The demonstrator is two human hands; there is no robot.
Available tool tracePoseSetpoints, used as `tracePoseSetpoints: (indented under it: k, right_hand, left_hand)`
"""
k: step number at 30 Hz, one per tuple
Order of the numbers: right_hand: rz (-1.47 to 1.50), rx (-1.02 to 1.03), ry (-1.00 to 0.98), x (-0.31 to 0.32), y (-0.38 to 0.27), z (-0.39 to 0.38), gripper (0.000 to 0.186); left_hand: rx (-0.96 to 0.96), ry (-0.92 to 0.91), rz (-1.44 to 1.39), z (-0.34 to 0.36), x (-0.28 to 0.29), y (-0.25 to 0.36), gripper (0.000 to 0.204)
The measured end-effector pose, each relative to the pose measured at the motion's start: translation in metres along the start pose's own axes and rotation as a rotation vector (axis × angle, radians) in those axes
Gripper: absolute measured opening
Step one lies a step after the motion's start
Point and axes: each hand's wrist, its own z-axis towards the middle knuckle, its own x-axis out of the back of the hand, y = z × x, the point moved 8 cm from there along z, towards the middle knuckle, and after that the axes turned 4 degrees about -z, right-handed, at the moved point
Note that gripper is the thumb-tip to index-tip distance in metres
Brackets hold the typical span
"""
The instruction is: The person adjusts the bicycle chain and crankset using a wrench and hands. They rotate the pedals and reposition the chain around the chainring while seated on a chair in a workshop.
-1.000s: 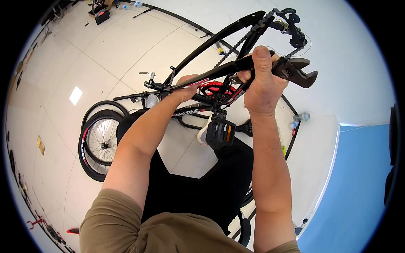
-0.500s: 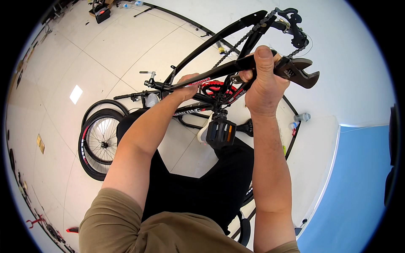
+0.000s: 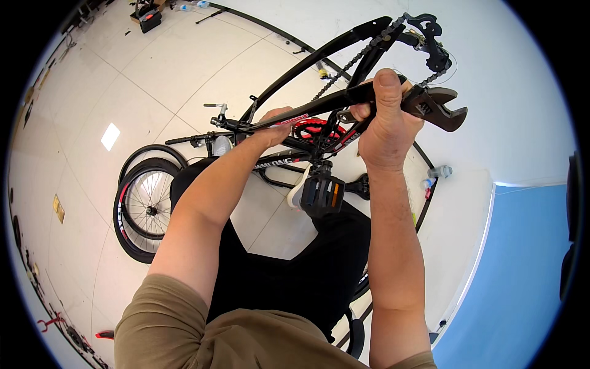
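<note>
A black bicycle frame is tilted up in front of me, its rear end toward the upper right. My right hand is closed around a dark adjustable wrench, jaws pointing right, and also lies against a frame tube. My left hand grips the frame near its middle; most of its fingers are hidden behind the tube. A chain runs from the red chainring up to the rear derailleur. Nearer to me is a black pedal.
Wheels with black tyres lie at the left. A black saddle is beside my leg. A clear bottle lies near the wall at the right. At the far left stands a black toolbox. Small parts line the floor's left edge.
My right hand and the wrench have shifted very slightly right and down. The rear of the frame has moved a little with them. My left hand keeps its place.
</note>
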Motion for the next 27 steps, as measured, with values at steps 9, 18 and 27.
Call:
tracePoseSetpoints:
  k: [9,18,27]
  right_hand:
    - [0.007,0.015,0.0,0.003,0.001,0.0,0.043]
    - [0.008,-0.009,0.011,0.003,0.002,0.0,0.044]
    - [0.018,-0.011,0.001,0.003,0.002,0.0,0.043]
  left_hand:
    - [-0.008,0.023,0.013,0.004,-0.007,-0.003,0.022]
    - [0.071,-0.047,-0.017,0.01,-0.013,-0.015,0.023]
    - [0.082,-0.099,-0.075,0.0,-0.003,0.003,0.023]
